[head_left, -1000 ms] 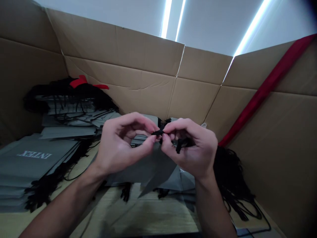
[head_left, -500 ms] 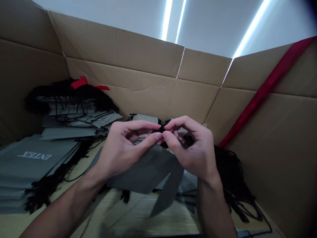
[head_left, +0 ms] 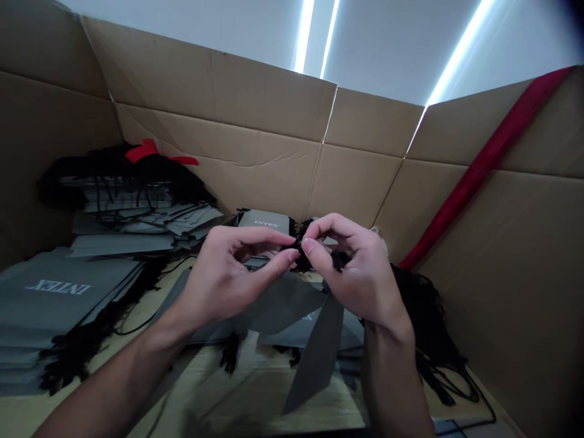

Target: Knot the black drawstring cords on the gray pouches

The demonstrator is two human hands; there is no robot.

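The left hand (head_left: 232, 277) and right hand (head_left: 356, 274) are both closed in a fingertip pinch on a black cord (head_left: 301, 250), held above a grey bag (head_left: 278, 304) draped below them. More grey bags (head_left: 59, 298) lie stacked on the table (head_left: 255, 389) to the left, against a cardboard wall (head_left: 219, 103).

Just two bare hands in shot, the left hand (head_left: 230, 283) and right hand (head_left: 360, 274), both slim with long fingers and short, tidy nails (head_left: 305, 245). The left forearm (head_left: 109, 371) and right forearm (head_left: 392, 383) are bare as well, and pretty lean.
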